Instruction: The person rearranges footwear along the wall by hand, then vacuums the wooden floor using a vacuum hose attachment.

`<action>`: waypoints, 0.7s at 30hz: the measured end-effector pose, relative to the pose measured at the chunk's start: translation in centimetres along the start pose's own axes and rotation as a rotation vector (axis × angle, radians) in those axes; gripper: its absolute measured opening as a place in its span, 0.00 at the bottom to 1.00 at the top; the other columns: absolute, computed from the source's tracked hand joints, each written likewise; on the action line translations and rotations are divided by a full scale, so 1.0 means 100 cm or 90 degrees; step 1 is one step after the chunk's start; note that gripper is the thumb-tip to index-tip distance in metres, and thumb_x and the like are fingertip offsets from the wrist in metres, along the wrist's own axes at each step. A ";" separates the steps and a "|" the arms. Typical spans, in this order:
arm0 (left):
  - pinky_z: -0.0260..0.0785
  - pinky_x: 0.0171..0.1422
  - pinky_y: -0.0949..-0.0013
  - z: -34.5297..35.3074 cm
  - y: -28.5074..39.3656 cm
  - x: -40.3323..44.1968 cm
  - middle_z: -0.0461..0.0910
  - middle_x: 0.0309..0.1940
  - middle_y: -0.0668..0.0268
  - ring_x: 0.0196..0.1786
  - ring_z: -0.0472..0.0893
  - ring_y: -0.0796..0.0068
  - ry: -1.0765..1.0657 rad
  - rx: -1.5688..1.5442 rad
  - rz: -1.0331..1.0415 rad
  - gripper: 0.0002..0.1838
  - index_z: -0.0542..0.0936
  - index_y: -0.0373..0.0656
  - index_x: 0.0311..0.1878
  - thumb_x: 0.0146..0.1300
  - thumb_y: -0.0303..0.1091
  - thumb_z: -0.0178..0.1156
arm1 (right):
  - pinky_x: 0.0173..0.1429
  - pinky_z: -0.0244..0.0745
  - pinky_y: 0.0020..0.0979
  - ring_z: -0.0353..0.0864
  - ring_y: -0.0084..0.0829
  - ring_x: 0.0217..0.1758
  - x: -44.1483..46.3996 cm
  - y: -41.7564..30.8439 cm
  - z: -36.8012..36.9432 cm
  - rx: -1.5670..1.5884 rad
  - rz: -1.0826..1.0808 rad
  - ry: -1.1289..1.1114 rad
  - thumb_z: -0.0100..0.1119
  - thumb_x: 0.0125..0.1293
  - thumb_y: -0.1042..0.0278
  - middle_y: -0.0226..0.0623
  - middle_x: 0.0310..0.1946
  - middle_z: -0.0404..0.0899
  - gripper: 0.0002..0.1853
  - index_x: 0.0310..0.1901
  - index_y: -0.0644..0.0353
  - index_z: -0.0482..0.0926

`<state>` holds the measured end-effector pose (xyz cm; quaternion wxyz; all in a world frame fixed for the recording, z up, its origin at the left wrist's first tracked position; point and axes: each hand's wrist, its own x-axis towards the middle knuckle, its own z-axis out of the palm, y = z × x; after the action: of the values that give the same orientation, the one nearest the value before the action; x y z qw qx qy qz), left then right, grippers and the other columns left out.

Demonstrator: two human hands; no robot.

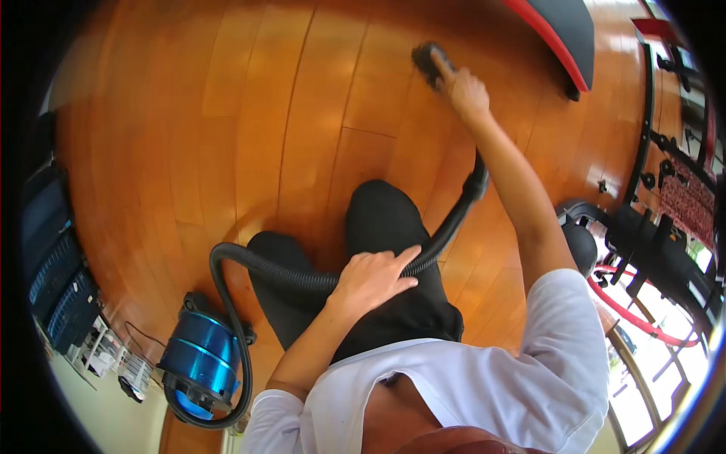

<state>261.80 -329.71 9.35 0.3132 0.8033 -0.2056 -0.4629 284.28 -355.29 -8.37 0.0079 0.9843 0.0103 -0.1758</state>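
My right hand [463, 89] is stretched forward, its fingers closed on a black vacuum brush head [432, 65] at the floor. The index finger lies along the top of the brush. My left hand [376, 280] rests over the black ribbed hose [293, 278] across my lap, with thumb and index finger spread; the other fingers look curled over the hose. The hose runs from a blue canister vacuum [203, 349] at the lower left, across my thighs, to a dark tube [476, 181] that passes behind my right forearm.
Wooden floor [249, 113] spreads ahead of my knees. A black and red padded piece [556, 38] stands at the upper right. Exercise equipment [658, 250] lines the right side. Dark blue crates [60, 280] and a thin cable [144, 333] are at the left.
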 end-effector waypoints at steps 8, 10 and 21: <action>0.74 0.45 0.51 -0.042 -0.082 -0.010 0.83 0.37 0.56 0.43 0.82 0.51 0.142 -0.012 -0.109 0.30 0.72 0.54 0.64 0.60 0.51 0.63 | 0.48 0.79 0.50 0.84 0.53 0.43 0.121 -0.068 -0.018 -0.038 -0.159 0.072 0.53 0.69 0.49 0.53 0.41 0.80 0.35 0.73 0.19 0.49; 0.74 0.45 0.52 -0.043 -0.082 -0.025 0.83 0.37 0.56 0.42 0.82 0.51 0.103 -0.053 -0.085 0.31 0.72 0.54 0.64 0.58 0.52 0.63 | 0.46 0.79 0.50 0.84 0.53 0.41 0.066 -0.109 -0.027 -0.086 -0.207 -0.056 0.54 0.68 0.48 0.55 0.41 0.79 0.38 0.74 0.16 0.44; 0.75 0.43 0.54 0.004 -0.097 -0.003 0.83 0.34 0.56 0.36 0.84 0.53 0.237 -0.055 0.006 0.30 0.71 0.50 0.64 0.61 0.51 0.62 | 0.47 0.80 0.46 0.84 0.50 0.44 0.117 -0.176 -0.054 -0.199 -0.182 0.016 0.49 0.72 0.52 0.51 0.45 0.78 0.35 0.74 0.16 0.44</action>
<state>261.70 -322.71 2.63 0.3823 0.8599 -0.1274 -0.3133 296.76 -337.41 -7.54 0.1355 0.9618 0.1770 -0.1589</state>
